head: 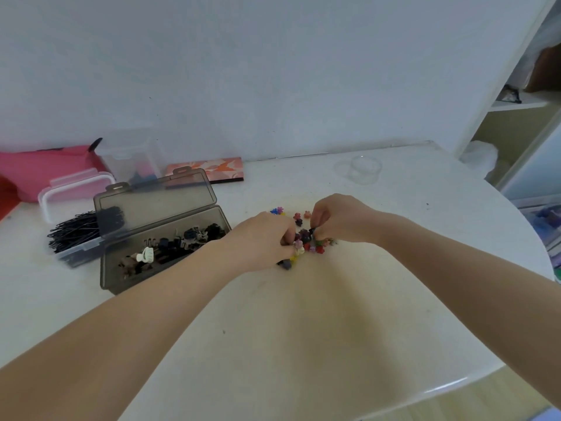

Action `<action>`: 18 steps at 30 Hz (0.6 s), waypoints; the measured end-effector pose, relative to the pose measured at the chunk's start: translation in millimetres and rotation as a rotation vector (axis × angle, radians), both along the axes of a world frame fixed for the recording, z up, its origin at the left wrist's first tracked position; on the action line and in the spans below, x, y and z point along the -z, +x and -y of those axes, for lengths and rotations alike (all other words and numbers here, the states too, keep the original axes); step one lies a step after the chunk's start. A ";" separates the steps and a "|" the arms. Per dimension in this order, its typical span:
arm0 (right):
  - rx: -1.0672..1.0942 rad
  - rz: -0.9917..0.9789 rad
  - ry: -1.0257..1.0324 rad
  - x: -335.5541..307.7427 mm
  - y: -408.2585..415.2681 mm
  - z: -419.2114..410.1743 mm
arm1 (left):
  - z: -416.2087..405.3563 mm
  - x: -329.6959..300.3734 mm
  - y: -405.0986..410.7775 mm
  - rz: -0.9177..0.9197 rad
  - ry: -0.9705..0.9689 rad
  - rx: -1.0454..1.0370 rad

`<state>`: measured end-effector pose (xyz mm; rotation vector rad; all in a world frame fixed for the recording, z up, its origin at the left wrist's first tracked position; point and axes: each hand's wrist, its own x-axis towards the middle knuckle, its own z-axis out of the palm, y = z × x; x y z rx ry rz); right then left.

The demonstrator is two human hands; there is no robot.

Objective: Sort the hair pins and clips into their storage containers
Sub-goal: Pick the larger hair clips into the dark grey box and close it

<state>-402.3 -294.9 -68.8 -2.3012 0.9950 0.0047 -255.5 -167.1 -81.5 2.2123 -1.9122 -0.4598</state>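
smoky grey hinged case (pixel 121 270): lid open, holds dark claw clips (pixel 188 238) and one white clip (pixel 145 254).
clear box (pixel 80 249): left of case, heaped with black bobby pins (pixel 74 229).
clear round tub (pixel 364 170): far right on the white table (pixel 303 329), contents not discernible.
mini flower clips (pixel 306 238): loose coloured pile at table centre.
left hand (pixel 264 238): fingers curled into the pile; what it grips cannot be told.
right hand (pixel 340 220): fingertips pinched on a dark mini clip (pixel 312 230).

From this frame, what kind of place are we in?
Probably a room at home, at a small white table against a plain wall. Cues: shelves at right, an open grey box of hair clips, and a pink pouch by the wall.
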 end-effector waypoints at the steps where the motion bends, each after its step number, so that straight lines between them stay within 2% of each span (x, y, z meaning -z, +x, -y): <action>1: 0.019 0.037 0.020 -1.9 -2.9 2.3 | 0.7 -1.3 1.3 -0.047 -0.020 -0.017; 9: 0.093 0.191 0.193 -11.8 -18.1 12.4 | 3.7 -18.3 10.8 -0.423 -0.083 -0.182; 18: 0.090 0.280 0.359 -11.5 -16.9 10.3 | 13.5 -15.3 2.4 -0.745 -0.087 -0.427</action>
